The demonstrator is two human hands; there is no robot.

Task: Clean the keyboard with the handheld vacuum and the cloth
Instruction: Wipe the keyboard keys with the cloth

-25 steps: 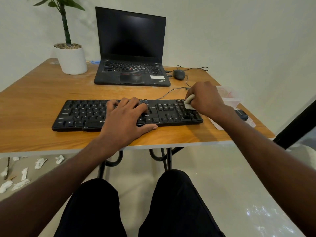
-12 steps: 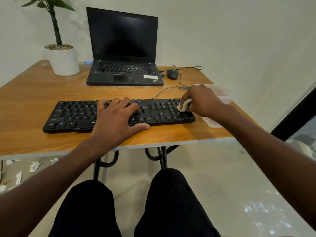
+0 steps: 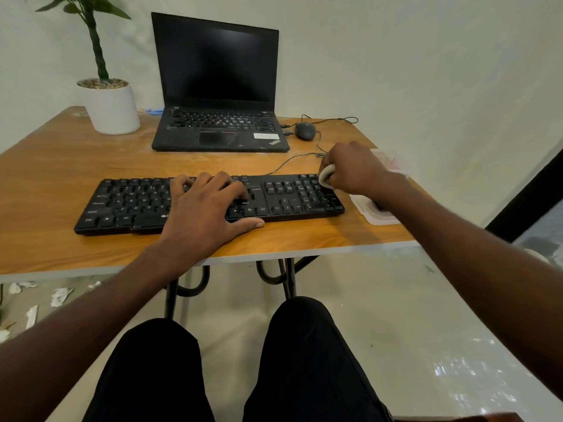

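Head view of a seated person at a wooden worktop (image 3: 61, 178). The black keyboard (image 3: 283, 196) lies across the near part of the worktop, parallel to its front edge. The left hand (image 3: 207, 208) rests flat on the middle of the keyboard, its fingers (image 3: 182, 182) spread and relaxed over the keys and its thumb lying along the near edge. The right hand (image 3: 353, 169) is at the far right corner of the keyboard, over the number pad, its fingers curled around a bunched white cloth (image 3: 326, 175) that touches the keys. Behind the keyboard stand an open laptop (image 3: 216, 86) with a dark screen, a wired mouse (image 3: 304, 130) just to its right, and a potted plant (image 3: 109, 105) at the far left corner. A clear plastic container (image 3: 374, 213) lies by the keyboard's right end, partly hidden by the right forearm. White scraps (image 3: 61, 295) lie on the floor at left
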